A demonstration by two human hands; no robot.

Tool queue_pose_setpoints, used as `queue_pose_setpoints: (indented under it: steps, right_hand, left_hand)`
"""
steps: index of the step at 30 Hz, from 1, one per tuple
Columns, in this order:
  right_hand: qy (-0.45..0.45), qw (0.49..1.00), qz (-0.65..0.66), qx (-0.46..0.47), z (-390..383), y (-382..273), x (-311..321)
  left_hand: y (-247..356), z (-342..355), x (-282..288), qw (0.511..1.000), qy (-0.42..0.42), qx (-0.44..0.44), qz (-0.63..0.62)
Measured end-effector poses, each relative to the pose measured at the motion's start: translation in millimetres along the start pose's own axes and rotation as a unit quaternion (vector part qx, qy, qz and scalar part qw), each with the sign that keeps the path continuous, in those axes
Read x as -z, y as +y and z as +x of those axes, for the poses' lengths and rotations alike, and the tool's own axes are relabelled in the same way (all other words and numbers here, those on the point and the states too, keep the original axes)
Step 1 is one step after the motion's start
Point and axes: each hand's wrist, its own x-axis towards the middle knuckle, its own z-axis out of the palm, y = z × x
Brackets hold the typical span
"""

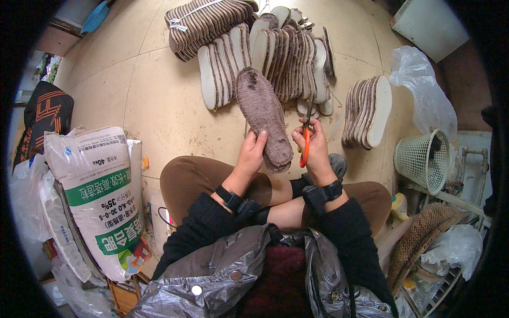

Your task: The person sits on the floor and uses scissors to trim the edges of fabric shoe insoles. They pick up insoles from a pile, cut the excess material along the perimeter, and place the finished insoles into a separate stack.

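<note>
A brown fuzzy insole point(263, 114) is gripped near its heel end by my left hand point(251, 153), thumb on top. Its fleecy face is turned up and its toe end points away from me. Just right of it, my right hand point(316, 148) is closed around a pair of scissors point(306, 139) with orange handles, the dark blades pointing away. The blades look apart from the insole. Beyond both hands, long rows of insoles point(289, 58) stand on edge on the floor, pale undersides and brown fleece showing. A smaller row of insoles point(371, 111) stands to the right.
A tied insole bundle point(209, 24) lies at the far side. To the left stands a large white sack point(101, 196) with green bands. A white plastic basket point(421, 161), a clear plastic bag point(421, 85) and a brown woven coil point(424, 241) are at the right. My crossed legs lie beneath my hands.
</note>
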Motion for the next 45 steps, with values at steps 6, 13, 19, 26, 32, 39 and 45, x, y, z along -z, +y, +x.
queue_pose_setpoints:
  steps: [6,13,19,26,32,39,45]
  right_hand:
    - [0.040,0.991,0.031,-0.125,18.6,3.7,23.7]
    - [0.028,0.972,0.134,-0.190,21.7,11.6,38.8]
    - [0.034,0.981,-0.170,-0.089,22.3,13.8,38.0]
    - [0.007,0.980,-0.193,0.045,1.2,-6.6,14.3]
    - [-0.056,0.982,-0.166,0.069,-14.0,-4.9,-12.4]
    - [-0.043,0.997,-0.051,0.027,-8.4,7.6,-10.4]
    - [-0.094,0.993,-0.033,-0.059,-6.9,7.4,-7.4]
  left_hand:
    - [4.0,6.8,7.5,0.997,0.050,-0.028,-0.043]
    - [7.5,9.9,12.5,0.993,0.073,-0.049,-0.076]
    - [8.7,11.7,13.8,0.991,0.093,-0.059,-0.072]
    - [6.2,11.7,16.0,0.990,0.113,-0.060,-0.052]
    - [0.4,13.3,19.9,0.993,0.104,-0.054,-0.003]
    - [-5.3,12.6,13.0,0.996,0.067,-0.038,-0.035]
    - [1.9,9.4,7.0,0.997,0.054,-0.023,-0.057]
